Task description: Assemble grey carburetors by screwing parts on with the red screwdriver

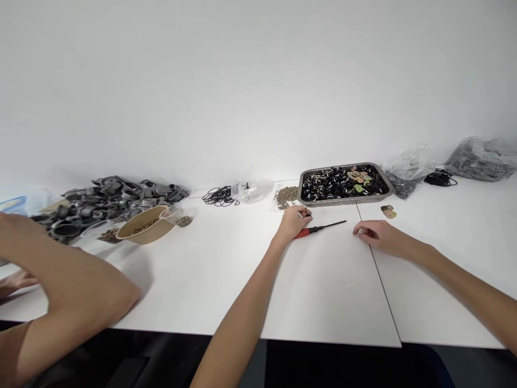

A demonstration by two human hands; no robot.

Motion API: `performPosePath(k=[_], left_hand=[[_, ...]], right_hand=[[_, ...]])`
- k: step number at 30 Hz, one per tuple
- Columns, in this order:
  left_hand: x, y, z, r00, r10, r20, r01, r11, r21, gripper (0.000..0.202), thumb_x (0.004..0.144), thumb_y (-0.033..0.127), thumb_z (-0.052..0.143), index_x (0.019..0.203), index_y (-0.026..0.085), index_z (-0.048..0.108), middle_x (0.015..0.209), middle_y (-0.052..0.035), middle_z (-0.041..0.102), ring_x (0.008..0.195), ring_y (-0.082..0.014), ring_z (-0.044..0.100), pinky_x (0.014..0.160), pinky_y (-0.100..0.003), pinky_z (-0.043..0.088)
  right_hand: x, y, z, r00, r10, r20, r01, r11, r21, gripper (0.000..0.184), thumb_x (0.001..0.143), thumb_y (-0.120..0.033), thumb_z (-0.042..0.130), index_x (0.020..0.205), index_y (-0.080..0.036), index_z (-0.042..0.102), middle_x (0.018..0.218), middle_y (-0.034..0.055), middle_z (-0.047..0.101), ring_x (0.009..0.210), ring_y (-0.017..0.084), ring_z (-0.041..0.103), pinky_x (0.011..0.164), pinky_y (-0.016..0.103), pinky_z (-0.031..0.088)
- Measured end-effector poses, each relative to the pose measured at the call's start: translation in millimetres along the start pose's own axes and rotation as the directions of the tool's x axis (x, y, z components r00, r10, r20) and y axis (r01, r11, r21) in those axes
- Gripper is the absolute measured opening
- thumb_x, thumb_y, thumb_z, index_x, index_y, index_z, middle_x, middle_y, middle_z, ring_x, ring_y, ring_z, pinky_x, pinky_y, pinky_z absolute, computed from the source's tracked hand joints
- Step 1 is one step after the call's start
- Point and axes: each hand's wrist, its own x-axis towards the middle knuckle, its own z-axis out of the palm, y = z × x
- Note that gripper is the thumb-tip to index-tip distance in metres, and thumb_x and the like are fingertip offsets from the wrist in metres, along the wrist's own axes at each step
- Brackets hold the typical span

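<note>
My left hand (pixel 293 222) rests on the white table (pixel 226 280) with its fingers curled round a small dark part I cannot make out, just above the red handle of a screwdriver (pixel 319 229). The screwdriver lies flat, its black shaft pointing right. My right hand (pixel 377 234) lies on the table to the right of the shaft's tip, fingers loosely curled and nothing visible in them. A grey metal tray (pixel 385 195) of black parts and coloured washers stands just behind both hands.
A pile of small brass screws (pixel 286 196) lies left of the tray; two washers (pixel 388 211) lie to its right. Black rings (pixel 218 196), a brown bowl (pixel 145 228), grey castings (pixel 117 196) and plastic bags (pixel 480 159) line the back. Another person's arm (pixel 68 291) reaches in at left.
</note>
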Motion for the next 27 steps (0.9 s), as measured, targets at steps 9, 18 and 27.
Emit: performPosePath(k=[9,18,27], left_hand=[[-1.3,8.8,-6.5,0.999,-0.01,-0.052,0.012,0.999,0.037,0.005,0.068,0.02,0.072,0.072,0.017,0.07,0.069,-0.0003,0.067,0.061,-0.0121,0.053,0.064,-0.027,0.044],[-2.9,17.9,-9.8,0.996,-0.013,-0.084,0.017,0.999,0.043,0.01,0.073,0.019,0.069,0.063,0.018,0.067,0.071,-0.0021,0.069,0.063,-0.014,0.057,0.066,-0.029,0.045],[-3.4,14.1,-4.7,0.998,-0.029,-0.062,0.033,0.997,0.063,0.017,0.07,0.019,0.068,0.055,0.016,0.062,0.068,-0.0025,0.067,0.063,-0.0143,0.055,0.066,-0.029,0.041]], right_hand=[[1.0,2.9,-0.7,1.0,0.001,0.014,-0.001,1.0,0.006,0.026,0.092,-0.04,0.042,0.096,-0.022,0.061,0.069,0.0005,0.047,0.062,0.013,0.041,0.058,0.026,0.031],[-0.6,-1.6,-1.3,1.0,0.01,0.006,-0.01,1.0,0.024,0.027,0.092,-0.04,0.043,0.095,-0.021,0.062,0.068,0.0009,0.048,0.062,0.012,0.042,0.058,0.025,0.032],[-1.1,-3.4,-2.7,1.0,0.017,0.016,-0.017,1.0,0.022,0.025,0.092,-0.038,0.044,0.097,-0.021,0.061,0.07,0.0003,0.049,0.063,0.012,0.042,0.059,0.025,0.033]])
